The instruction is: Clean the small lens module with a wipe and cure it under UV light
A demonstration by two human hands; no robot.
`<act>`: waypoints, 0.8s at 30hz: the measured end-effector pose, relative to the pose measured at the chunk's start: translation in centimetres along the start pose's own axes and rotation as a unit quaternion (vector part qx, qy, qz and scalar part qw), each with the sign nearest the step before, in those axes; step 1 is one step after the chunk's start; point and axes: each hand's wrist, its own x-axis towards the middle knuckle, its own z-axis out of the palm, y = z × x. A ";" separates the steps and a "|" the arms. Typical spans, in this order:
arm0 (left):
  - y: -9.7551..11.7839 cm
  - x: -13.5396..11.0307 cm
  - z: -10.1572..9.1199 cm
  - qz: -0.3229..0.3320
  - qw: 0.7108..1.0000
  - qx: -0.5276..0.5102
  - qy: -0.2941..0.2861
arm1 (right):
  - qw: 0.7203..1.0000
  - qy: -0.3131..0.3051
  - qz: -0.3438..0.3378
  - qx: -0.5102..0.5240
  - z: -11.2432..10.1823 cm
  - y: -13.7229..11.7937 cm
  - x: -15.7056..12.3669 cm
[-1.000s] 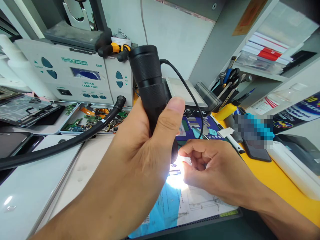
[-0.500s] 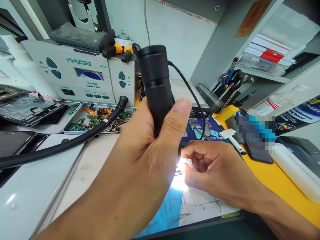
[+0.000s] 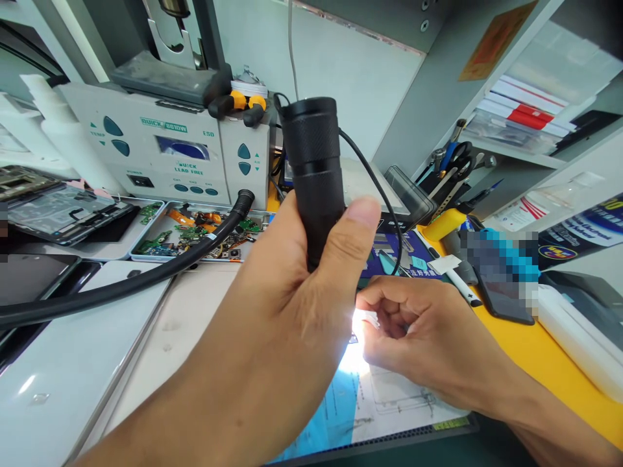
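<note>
A black flashlight (image 3: 315, 168) is gripped in my left hand (image 3: 292, 292), tail up, its beam falling on the work surface below. Its lit end is hidden behind my palm. My right hand (image 3: 413, 324) is closed in a pinch on a small white crumpled tissue (image 3: 368, 318) in the glare. Under the tissue lies something small with a dark edge, mostly washed out by light. A printed sheet (image 3: 403, 395) with line drawings and a blue part spreads beneath both hands.
A hot air station (image 3: 180, 149) stands at the back left, its black hose (image 3: 146, 279) crossing leftward. Behind my left wrist sits a tray (image 3: 139, 257) of circuit boards. At right are a dark phone (image 3: 506, 301), a white pen-like tool (image 3: 460, 282) and a yellow-handled tool (image 3: 440, 222).
The whole view has shifted slightly, so things appear a little further right and lower. Both hands keep their grips and nearly the same pose.
</note>
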 end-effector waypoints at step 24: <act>0.3 -0.1 -0.1 -0.031 0.999 0.010 0.007 | 0.996 0.025 -0.063 -0.062 0.4 1.2 -0.4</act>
